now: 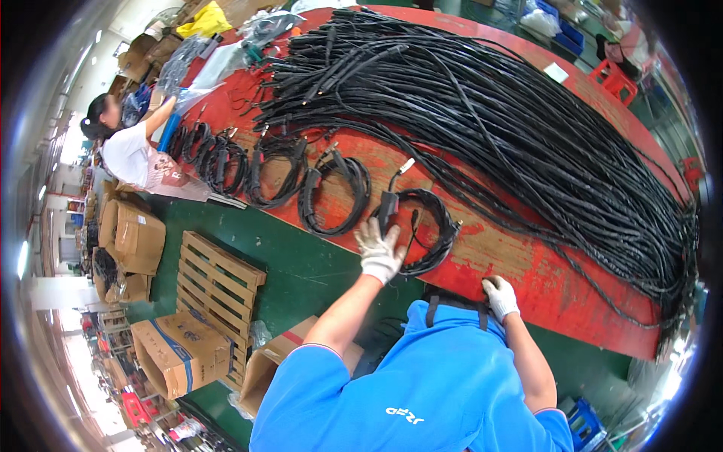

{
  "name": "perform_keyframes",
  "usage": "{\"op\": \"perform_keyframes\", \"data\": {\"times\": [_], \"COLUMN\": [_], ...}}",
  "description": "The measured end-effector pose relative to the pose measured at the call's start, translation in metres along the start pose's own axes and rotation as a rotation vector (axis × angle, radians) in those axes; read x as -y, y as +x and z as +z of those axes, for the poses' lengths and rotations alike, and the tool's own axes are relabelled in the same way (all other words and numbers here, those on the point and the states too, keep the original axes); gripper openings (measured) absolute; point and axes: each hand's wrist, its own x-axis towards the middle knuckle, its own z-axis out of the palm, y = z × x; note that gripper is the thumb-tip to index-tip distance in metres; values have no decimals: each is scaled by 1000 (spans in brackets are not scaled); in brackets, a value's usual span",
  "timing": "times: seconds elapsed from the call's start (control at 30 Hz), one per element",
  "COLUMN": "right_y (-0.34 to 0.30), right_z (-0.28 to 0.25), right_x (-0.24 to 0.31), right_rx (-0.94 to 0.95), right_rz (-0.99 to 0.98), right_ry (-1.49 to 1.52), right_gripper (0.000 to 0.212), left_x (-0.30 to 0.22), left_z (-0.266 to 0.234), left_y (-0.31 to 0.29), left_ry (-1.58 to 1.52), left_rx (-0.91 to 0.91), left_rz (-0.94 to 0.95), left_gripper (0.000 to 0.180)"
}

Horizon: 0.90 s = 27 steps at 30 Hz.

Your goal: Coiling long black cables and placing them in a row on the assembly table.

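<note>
My left hand (pixel 380 252), in a white glove, lies with fingers spread on the near left side of a coiled black welding torch cable (pixel 440 252). Its fingertips touch the torch's dark handle (pixel 388 209), and a white-tagged end (pixel 407 166) sticks out beyond it. My right hand (pixel 500 297), also gloved, is at the table's near edge, right of that coil. Its fingers are curled together, and what they hold, if anything, is hidden. Directly left of the worked coil lies another coiled torch cable (pixel 361 200).
A thick bundle of long black cables (pixel 482 120) covers the far side of the red table (pixel 520 290). More coils (pixel 226 169) run leftward toward a co-worker (pixel 135 151) handling clear plastic. Behind me on the green floor are a wooden pallet (pixel 215 275) and cardboard boxes (pixel 184 350).
</note>
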Motion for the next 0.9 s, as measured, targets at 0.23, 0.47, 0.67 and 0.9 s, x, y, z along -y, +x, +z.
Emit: {"op": "perform_keyframes", "data": {"times": [0.23, 0.47, 0.67, 0.9], "right_y": [4, -1, -3, -46], "right_z": [2, -6, -18, -53], "right_x": [-23, -65, -92, -134], "right_rx": [-37, -96, -153, -317], "right_rz": [-17, 135, 192, 201], "right_ry": [81, 170, 351, 321], "right_gripper": [35, 37, 34, 36], "left_x": [-52, -66, -51, -45], "left_z": [19, 25, 18, -9], "left_y": [-38, -22, 14, 32], "left_ry": [-73, 18, 51, 51], "left_rx": [110, 147, 94, 22], "left_rz": [282, 196, -124, -141], "left_gripper": [72, 68, 68, 48]}}
